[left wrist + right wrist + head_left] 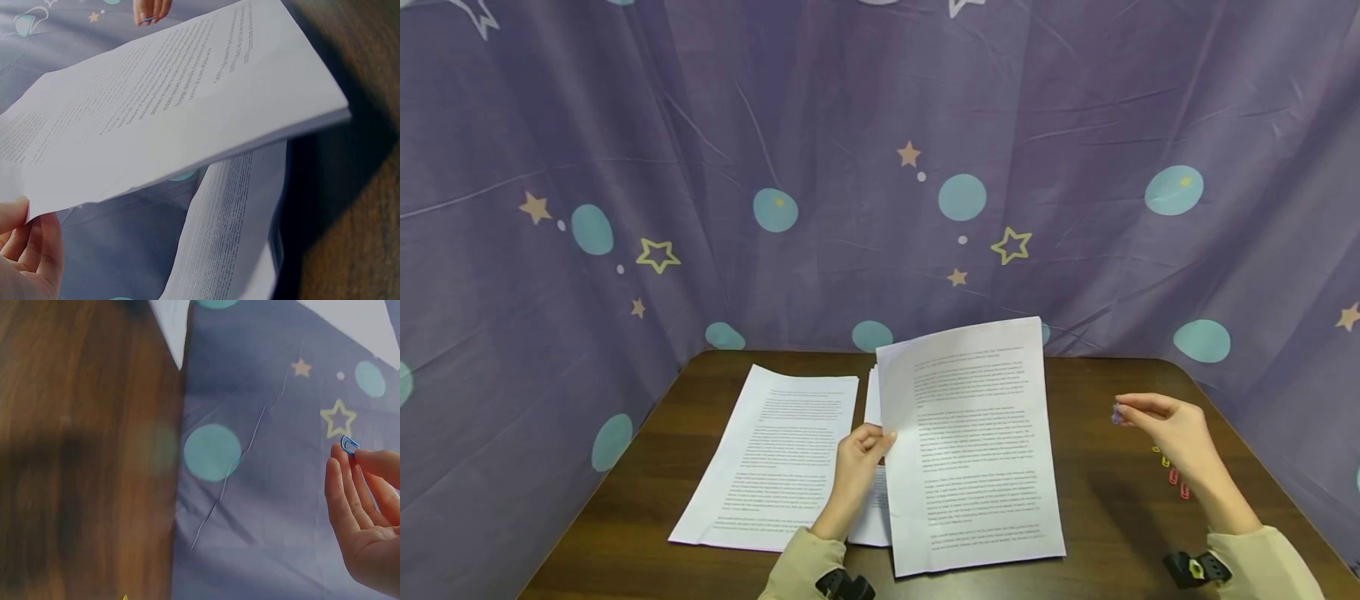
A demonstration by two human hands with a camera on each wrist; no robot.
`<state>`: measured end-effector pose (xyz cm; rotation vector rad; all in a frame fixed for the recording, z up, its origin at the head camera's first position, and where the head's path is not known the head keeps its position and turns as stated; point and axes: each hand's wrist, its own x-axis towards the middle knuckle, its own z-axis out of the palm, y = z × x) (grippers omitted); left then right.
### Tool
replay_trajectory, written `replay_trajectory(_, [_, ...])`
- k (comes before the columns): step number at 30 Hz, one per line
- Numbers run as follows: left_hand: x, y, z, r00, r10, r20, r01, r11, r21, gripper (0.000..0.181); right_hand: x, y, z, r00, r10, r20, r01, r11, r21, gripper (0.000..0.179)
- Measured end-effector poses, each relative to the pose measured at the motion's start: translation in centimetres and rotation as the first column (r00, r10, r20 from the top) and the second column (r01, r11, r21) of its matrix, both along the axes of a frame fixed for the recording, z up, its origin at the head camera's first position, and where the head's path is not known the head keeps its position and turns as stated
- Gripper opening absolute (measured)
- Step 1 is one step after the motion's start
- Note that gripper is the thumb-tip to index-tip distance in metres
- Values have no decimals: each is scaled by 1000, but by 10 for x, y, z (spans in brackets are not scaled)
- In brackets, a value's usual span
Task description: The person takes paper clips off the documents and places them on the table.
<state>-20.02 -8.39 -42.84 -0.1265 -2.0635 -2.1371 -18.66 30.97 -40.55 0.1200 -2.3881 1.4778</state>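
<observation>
My left hand [859, 467] pinches the left edge of a printed paper stack [977, 450], thumb in front and fingers behind. The stack is raised and tilted above the table, its thickness showing along the near edge in the left wrist view. To the right, my right hand [1176, 433] pinches a small blue paper clip [349, 445] between thumb and fingertips, well apart from the paper. Partly hidden behind the held stack lie more printed sheets [870, 517]. Another printed stack [782, 458] rests on the table left of my left hand.
Several yellow and red paper clips [1173, 476] lie in a row on the dark wooden table [1105, 533], beneath the right forearm. A purple curtain [850, 108] with stars and dots hangs behind the table and along both sides.
</observation>
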Motion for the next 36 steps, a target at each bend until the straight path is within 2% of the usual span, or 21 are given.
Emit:
replay_trajectory(2, [0, 0, 0, 1000, 0, -1, 0, 1000, 0, 11, -8, 19, -18, 1000, 5, 8, -4, 1000, -20, 21])
replay_trajectory(5, [0, 0, -1, 1000, 1, 4, -1, 1000, -1, 11, -20, 49, -45, 1000, 1, 28, -1, 1000, 8, 27])
replay_trajectory(8, [-1, 0, -1, 1000, 0, 12, 0, 1000, 2, 11, -20, 62, -53, 998, -6, 55, 6, 1000, 1, 26])
replay_trajectory(12, [-1, 0, 0, 1000, -2, 12, 2, 1000, 8, 12, 0, 49, -30, 996, -33, 86, 32, 999, 14, 18])
replay_trajectory(15, [-1, 0, 0, 1000, -2, 5, 2, 1000, 8, 12, 14, 38, -12, 992, -73, 101, 66, 995, 70, 12])
replay_trajectory(17, [-1, 0, 0, 1000, -3, 5, 2, 1000, 8, 11, 14, 42, -14, 988, -99, 115, 88, 991, 97, 10])
replay_trajectory(20, [-1, 0, 0, 1000, -4, 10, 4, 1000, 9, 12, 5, 66, -36, 980, -131, 148, 115, 987, 112, 18])
replay_trajectory(23, [0, 0, 1, 1000, -2, 16, 2, 1000, 1, 12, -8, 97, -67, 975, -144, 168, 127, 986, 110, 32])
replay_trajectory(25, [0, 1, 1, 1000, 0, 19, 0, 1000, -7, 12, -12, 111, -83, 979, -137, 154, 125, 988, 86, 34])
replay_trajectory(27, [0, 1, 1, 1000, 1, 17, -1, 1000, -15, 12, -12, 118, -91, 984, -114, 139, 108, 993, 49, 26])
replay_trajectory(29, [0, 0, 1, 1000, 1, 15, 0, 1000, -19, 12, -7, 116, -89, 985, -104, 141, 105, 994, -4, 14])
replay_trajectory(31, [1, 0, 1, 1000, 1, 15, -1, 1000, -20, 12, 1, 108, -78, 986, -81, 147, 86, 996, -25, 10])
replay_trajectory(36, [0, 0, 0, 1000, 1, 19, 0, 1000, -14, 11, 20, 86, -50, 981, -78, 178, 83, 996, -22, 31])
